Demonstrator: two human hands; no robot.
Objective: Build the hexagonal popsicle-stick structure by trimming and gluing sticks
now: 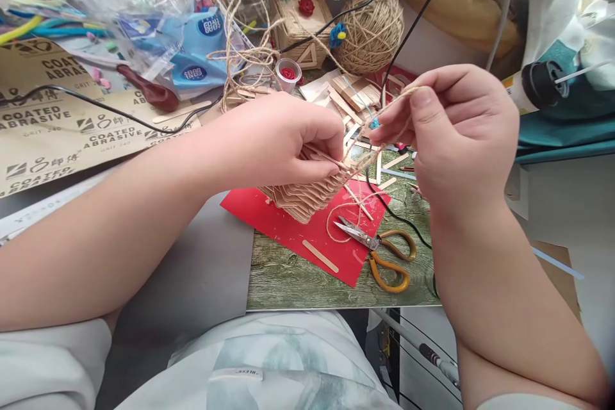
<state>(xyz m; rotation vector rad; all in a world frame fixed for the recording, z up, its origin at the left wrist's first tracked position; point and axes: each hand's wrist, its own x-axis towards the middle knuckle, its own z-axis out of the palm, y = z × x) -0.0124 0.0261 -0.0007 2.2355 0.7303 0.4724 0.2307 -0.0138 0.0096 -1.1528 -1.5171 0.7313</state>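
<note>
Hands meet over a cluttered craft table; left hand (283, 141) curled around the top of a stack of wooden sticks (300, 195), fingers closed on it, thumb pressing along its upper edge; stack sits on a red paper sheet (288, 227), tilted toward the right; right hand (456, 128) just beside the left, thumb and forefinger pinched on a strand of jute twine (401, 97) with a small blue bit at the fingertips; remaining fingers curled in; twine runs down from the pinch to the stack and loops loose over the red sheet near the scissors (379, 250); scissors lie shut, orange handles toward the right, on a green wood-print mat (288, 282); 1 loose stick (319, 255) on the red sheet; twine ball (372, 29) at the back; sandpaper sheets (48, 122) far left; black cable (408, 32) crosses behind the hands.
</note>
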